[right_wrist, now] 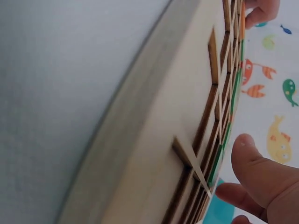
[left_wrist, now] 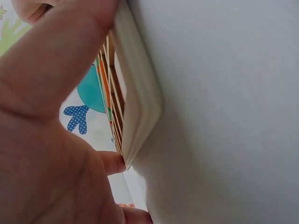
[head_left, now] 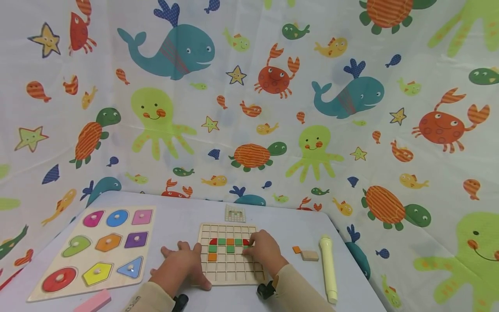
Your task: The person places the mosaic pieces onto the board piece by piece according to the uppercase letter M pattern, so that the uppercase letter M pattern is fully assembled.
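A wooden grid board [head_left: 234, 275] lies on the table with red, green and orange tiles in its upper cells. My left hand [head_left: 181, 264] is at its left side, fingers spread, with the thumb by the near left corner. In the left wrist view the thumb and a fingertip meet the board's edge [left_wrist: 140, 93]. At the board's right side, my right hand [head_left: 267, 251] has its fingertips over the cells by a red tile [head_left: 245, 242]. Its thumb and a finger [right_wrist: 233, 195] stand apart in the right wrist view, close to a green tile [right_wrist: 217, 163].
A small pattern card [head_left: 235, 214] lies behind the board. A shape puzzle [head_left: 91, 255] and a pink block [head_left: 93, 301] are on the left. To the right are an orange tile [head_left: 297, 249], a wooden block [head_left: 309, 255] and a pale yellow stick [head_left: 328, 268]. A printed curtain surrounds the table.
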{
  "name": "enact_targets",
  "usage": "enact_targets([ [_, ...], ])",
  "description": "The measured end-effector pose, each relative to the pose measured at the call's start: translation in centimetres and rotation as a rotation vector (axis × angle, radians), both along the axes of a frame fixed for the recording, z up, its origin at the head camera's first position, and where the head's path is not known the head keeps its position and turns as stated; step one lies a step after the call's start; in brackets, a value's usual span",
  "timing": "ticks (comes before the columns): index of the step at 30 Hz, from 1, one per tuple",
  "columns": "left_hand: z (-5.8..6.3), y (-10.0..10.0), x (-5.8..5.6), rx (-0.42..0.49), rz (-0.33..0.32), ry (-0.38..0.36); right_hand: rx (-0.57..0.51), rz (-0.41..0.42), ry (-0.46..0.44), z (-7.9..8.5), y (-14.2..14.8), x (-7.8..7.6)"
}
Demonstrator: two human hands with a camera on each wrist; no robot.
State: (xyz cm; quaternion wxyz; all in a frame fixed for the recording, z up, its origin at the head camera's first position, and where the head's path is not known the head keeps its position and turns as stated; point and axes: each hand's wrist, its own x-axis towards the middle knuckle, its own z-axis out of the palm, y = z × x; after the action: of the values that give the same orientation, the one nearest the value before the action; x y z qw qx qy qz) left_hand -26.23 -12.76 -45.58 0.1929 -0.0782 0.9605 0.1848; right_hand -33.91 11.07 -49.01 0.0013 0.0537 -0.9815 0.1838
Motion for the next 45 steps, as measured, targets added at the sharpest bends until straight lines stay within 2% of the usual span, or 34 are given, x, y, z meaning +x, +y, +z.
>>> enact_targets([
  [9, 0.1, 0.0, 0.2, -0.002, 0.005, -0.005, -0.024, -0.031, -0.016, 0.7, 0.2, 1.0],
  [16, 0.2, 0.1, 0.2, -0.003, 0.002, -0.007, -0.011, -0.054, -0.009, 1.1, 2.3, 1.8],
  [22, -0.1, 0.0, -0.1, 0.012, 0.003, -0.01, 0.069, -0.141, 0.002, 1.7, 5.8, 1.3],
  [27, -0.6, -0.3, -0.6, 0.034, 0.005, -0.024, 0.148, -0.198, -0.006, 1.4, 9.1, 0.7],
  [30, -0.7, -0.5, -0.8, 0.046, 0.007, -0.028, 0.178, -0.193, 0.001, 1.2, 10.8, 0.6],
  [36, -0.3, -0.3, -0.6, 0.044, 0.003, -0.019, 0.169, -0.209, -0.025, 1.3, 13.4, 0.3],
  [45, -0.4, -0.2, -0.6, 0.028, 0.006, -0.029, 0.179, -0.205, -0.079, 1.7, 15.3, -0.4],
])
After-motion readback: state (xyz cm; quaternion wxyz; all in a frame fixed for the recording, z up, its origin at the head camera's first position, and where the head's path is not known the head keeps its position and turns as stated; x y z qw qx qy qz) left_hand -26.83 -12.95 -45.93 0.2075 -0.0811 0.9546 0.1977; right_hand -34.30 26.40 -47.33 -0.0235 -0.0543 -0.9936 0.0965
